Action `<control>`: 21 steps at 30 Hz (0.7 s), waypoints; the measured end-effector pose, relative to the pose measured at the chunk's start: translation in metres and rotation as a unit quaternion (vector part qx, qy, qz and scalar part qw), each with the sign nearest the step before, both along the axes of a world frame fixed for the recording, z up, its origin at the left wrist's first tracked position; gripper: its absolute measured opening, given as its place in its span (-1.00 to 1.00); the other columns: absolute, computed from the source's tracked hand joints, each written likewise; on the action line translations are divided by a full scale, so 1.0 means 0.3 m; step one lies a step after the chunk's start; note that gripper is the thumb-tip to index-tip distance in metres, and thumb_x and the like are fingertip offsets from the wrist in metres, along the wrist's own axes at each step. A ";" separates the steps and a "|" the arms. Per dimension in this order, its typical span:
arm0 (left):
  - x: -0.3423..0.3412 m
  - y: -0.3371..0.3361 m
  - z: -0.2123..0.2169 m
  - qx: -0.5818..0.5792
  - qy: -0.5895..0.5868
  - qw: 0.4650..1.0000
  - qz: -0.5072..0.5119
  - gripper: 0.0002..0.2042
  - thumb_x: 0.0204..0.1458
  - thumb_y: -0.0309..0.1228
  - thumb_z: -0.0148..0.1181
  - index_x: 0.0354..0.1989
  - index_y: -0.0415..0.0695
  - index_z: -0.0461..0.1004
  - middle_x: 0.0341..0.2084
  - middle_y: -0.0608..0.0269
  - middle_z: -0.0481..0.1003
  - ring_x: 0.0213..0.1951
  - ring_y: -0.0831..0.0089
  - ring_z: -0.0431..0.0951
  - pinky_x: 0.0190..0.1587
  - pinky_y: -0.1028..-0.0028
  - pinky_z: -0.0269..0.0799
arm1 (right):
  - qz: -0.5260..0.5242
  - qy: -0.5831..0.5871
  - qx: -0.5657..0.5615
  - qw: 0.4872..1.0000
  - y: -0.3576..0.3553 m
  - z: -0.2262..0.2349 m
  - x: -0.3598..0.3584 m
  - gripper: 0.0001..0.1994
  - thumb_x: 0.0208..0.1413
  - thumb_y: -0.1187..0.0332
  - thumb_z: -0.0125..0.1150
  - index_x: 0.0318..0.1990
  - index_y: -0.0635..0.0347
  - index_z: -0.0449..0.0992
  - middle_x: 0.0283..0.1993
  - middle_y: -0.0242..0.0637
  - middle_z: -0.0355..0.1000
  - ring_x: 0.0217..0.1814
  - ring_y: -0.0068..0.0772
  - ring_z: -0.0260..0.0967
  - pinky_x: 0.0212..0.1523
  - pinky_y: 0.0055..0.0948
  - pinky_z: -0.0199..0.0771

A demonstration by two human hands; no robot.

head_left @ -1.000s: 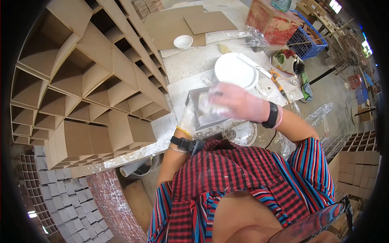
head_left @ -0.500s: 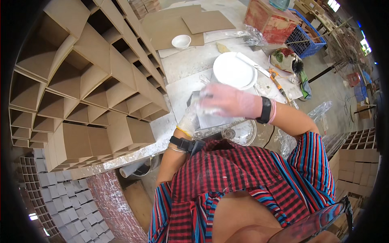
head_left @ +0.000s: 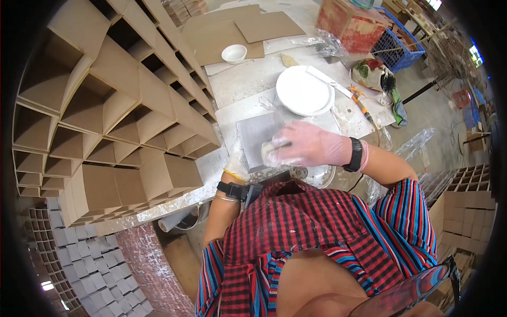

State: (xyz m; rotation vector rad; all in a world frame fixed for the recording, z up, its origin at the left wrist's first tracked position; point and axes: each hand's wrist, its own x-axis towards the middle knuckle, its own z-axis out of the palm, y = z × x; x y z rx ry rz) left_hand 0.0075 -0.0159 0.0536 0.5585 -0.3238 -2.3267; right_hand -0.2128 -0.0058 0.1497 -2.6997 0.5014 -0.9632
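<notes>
Pink-gloved right hand, fingers curled around a whitish wad, holds it against the right side of a grey rectangular piece lying on a white worktable. White-gloved left hand is at the piece's left edge; I cannot tell its grip. Beyond stand 1 round white tub and 1 small white bowl.

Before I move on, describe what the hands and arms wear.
The left hand wears a white knit glove with a yellow cuff edge, then a black strap carrying a dark device and a pale bangle. The right hand wears a thin pink glove, whitened at the fingers, with a black wristband near its cuff. The short sleeves are striped red, blue, black and white.
</notes>
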 end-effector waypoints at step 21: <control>0.056 0.052 -0.092 0.140 0.198 0.970 0.007 -0.35 0.24 0.09 -0.31 0.30 -0.20 0.09 0.16 -0.11 0.30 0.14 0.02 0.36 0.10 0.05 0.41 | 0.086 0.072 0.047 0.993 0.000 0.058 0.068 -0.53 -0.20 0.43 0.34 -0.01 -0.06 0.50 -0.03 -0.18 0.33 0.00 -0.11 0.31 -0.03 -0.21 0.39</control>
